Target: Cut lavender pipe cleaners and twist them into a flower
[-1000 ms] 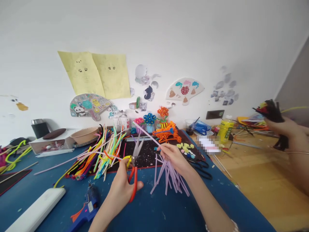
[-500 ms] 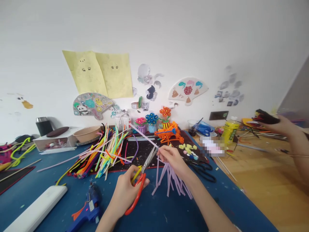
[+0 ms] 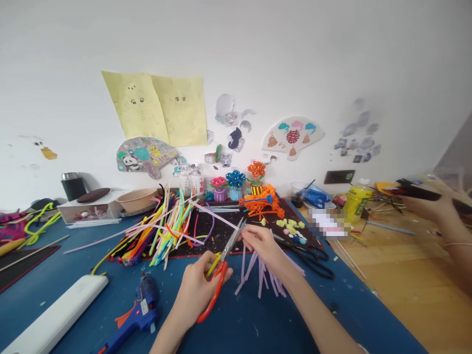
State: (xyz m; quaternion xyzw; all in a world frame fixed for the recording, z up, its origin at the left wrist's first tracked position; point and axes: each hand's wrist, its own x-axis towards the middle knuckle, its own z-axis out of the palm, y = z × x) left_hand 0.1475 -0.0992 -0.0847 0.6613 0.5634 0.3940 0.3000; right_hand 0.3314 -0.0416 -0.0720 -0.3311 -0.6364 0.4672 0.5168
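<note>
Head view, the only one. L hand [image 3: 201,282] clamped round handles of scissors [image 3: 224,255], blades near tog., tips at R fingers. R hand [image 3: 260,246] pinched tog. on near end of lilac stem [image 3: 215,215]; stem runs up & away, far end by colored bundle [image 3: 155,241]. More lilac lengths [image 3: 260,280] fanned below R wrist; can't tell if palm holds them too.

Handling, my guess: stem v. light, fuzzy, bendy w/ some spring, prob. wire core; not slippery, hard to break, though may kink. Best hold: fingertip pinch close to blades, so it can't swing.

Desk [image 3: 258,324]: blue, bits scattered. Black mat [image 3: 223,236] at back; pom-poms [image 3: 291,226] & black-handled scissors [image 3: 306,250] on R, glue gun [image 3: 138,312] near L. Potted flowers [image 3: 236,187] by wall. Wall [image 3: 236,44] white, w/ yellow sheets [image 3: 155,108], fans, stickers. Far R: co-worker's hand [image 3: 427,201] w/ sth. black, blurred, over wood surface.
</note>
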